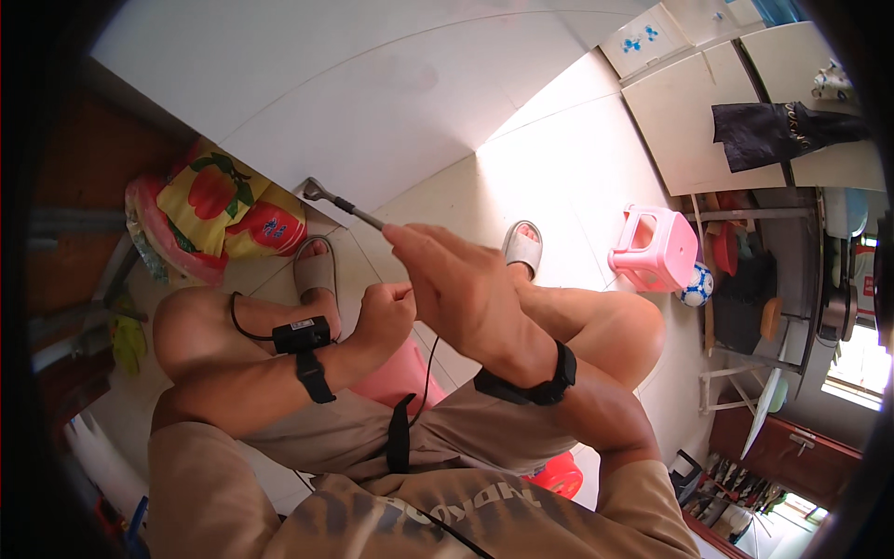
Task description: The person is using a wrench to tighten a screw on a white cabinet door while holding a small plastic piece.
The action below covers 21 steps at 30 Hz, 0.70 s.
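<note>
My right hand (461, 293) is wrapped round a long-handled metal tool (343, 203), which looks like a scraper. Its flat head rests on the lower edge of a white panel (391, 112), near the left corner. My left hand (386, 307) is closed just left of my right wrist and partly behind the right hand; whether it holds anything is hidden. A small black device (300, 335) is strapped to my left forearm.
Colourful bags (219, 214) lie left of my feet. A pink stool (652, 247) and a patterned ball (695, 284) are at the right, before cabinets (680, 130) and a rack of items. I sit low over the tiled floor (568, 186).
</note>
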### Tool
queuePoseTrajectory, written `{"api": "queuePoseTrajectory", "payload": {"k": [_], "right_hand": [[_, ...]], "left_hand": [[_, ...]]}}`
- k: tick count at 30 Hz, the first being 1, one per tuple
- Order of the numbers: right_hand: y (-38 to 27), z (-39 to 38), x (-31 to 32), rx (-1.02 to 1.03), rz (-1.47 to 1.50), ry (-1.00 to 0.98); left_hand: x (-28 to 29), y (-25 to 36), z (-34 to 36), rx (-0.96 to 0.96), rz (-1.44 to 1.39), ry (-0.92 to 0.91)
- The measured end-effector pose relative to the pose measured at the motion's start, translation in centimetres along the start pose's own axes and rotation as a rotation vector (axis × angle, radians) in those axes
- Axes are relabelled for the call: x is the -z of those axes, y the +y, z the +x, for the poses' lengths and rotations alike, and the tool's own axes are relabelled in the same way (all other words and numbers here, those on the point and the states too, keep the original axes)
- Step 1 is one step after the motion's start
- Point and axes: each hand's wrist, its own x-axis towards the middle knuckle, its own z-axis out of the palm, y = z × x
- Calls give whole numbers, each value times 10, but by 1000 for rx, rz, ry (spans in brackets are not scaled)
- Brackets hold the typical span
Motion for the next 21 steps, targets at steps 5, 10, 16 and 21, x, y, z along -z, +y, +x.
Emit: {"api": "queuePoseTrajectory", "payload": {"k": [5,10,16,21], "right_hand": [[1,3,3,-64,-45,85],[22,5,7,-159,-62,70],[13,11,20,-156,-54,152],[18,14,20,-221,-75,196]], "left_hand": [[7,48,3,77,-300,-9],[14,69,22,71,-312,188],[17,80,28,-38,-305,306],[21,77,43,-82,-290,384]]}}
